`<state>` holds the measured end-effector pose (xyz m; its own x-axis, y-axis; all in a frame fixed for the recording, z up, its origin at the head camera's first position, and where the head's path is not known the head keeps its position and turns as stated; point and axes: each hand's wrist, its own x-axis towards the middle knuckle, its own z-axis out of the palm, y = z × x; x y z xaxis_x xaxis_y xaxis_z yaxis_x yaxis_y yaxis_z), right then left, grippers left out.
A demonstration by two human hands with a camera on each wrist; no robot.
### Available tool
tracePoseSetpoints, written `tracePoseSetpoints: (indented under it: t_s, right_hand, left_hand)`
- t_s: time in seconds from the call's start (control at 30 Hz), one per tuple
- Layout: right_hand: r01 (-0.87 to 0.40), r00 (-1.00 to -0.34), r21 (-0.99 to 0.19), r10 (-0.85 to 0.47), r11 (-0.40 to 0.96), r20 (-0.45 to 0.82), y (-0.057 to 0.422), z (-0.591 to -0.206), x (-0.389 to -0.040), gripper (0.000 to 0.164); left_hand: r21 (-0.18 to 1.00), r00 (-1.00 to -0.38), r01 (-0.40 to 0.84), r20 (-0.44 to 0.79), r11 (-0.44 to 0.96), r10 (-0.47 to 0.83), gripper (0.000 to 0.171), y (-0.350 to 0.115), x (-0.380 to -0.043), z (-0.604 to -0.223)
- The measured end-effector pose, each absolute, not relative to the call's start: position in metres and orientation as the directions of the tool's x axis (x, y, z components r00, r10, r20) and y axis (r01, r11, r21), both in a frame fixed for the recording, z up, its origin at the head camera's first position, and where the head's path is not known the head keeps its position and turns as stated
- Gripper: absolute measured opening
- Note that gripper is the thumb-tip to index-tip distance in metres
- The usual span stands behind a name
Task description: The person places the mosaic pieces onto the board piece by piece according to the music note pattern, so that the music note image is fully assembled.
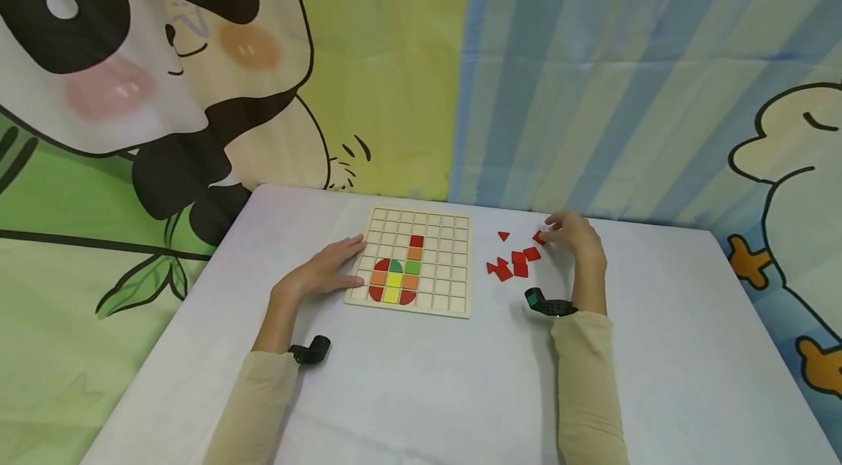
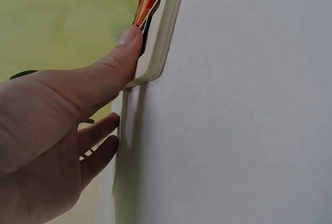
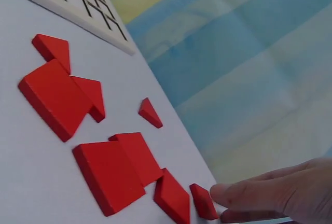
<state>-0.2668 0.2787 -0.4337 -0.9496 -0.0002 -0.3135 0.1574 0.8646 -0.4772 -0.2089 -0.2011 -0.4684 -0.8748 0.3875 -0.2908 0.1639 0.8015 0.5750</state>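
Red and probably light and stiff, the rightmost tile (image 3: 204, 201), right of the board (image 1: 446, 260), wants pinching by its edges. The right grip (image 1: 574, 235) is at its side (pinched or not, I cannot tell); the left grip (image 1: 327, 266), fingers extended, rests on the board.

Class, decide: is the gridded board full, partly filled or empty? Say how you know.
Partly filled. In the head view, coloured pieces occupy some squares of the gridded board; many others are bare.
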Motion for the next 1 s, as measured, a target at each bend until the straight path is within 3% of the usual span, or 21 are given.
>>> tracePoseSetpoints:
  t_s: [0.37,1.0]
  right_hand:
    - [0.152,-0.956,-0.437,0.019,0.887,-0.293,0.271,-0.442,-0.264,0.034]
    - [0.140,-0.959,-0.440,0.010,0.887,-0.284,0.272,-0.449,-0.267,0.032]
  left_hand:
    - [0.570,-0.874,0.168,-0.291,0.804,0.389,0.086,-0.200,-0.210,-0.467]
    - [0.577,-0.878,0.159,-0.289,0.801,0.382,0.087,-0.200,-0.208,-0.467]
